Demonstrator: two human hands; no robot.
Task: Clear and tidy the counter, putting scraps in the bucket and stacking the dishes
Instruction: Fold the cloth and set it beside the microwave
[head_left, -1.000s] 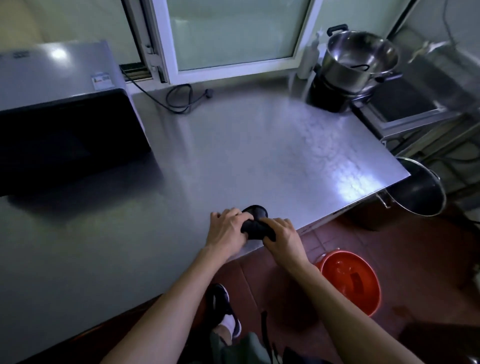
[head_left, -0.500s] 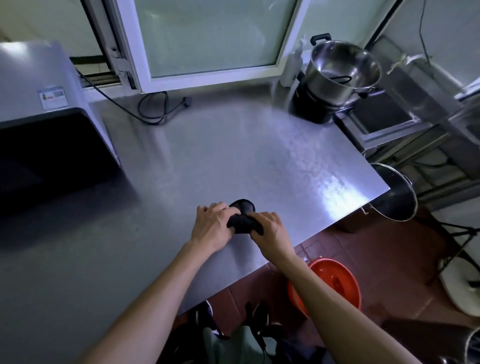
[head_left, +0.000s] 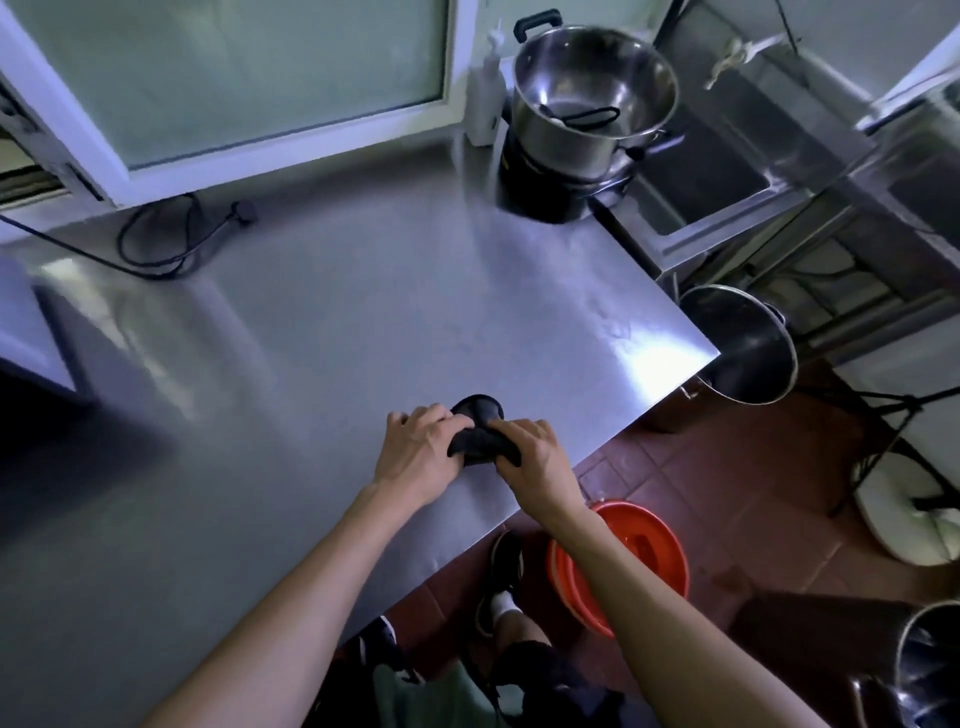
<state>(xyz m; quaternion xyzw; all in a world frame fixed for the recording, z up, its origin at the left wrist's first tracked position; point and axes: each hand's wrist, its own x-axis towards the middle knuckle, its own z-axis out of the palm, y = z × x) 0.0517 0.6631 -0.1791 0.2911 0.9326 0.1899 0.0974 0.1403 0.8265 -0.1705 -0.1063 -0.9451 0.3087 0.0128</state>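
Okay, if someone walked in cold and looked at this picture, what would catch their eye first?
Probably both hands, left and right, closed on a dark cloth near the counter's front edge. Next, the orange bucket on the floor just below them. Then the steel pot stacked at the counter's far right corner.

Steel counter (head_left: 322, 322): bare, reflective. Near its front edge, a small black object (head_left: 480, 434), identity unclear, gripped on both sides by left hand (head_left: 418, 454) and right hand (head_left: 535, 460), fingers curled around it. Far right corner: steel pot (head_left: 587, 111) stacked on a dark pot (head_left: 540, 189), white bottle (head_left: 485, 104) just beside. Black cable (head_left: 166, 244) coiled below the window. On the tiled floor beside the counter: orange bucket (head_left: 631, 561); a large metal pot (head_left: 743, 345) beyond the counter's right corner.
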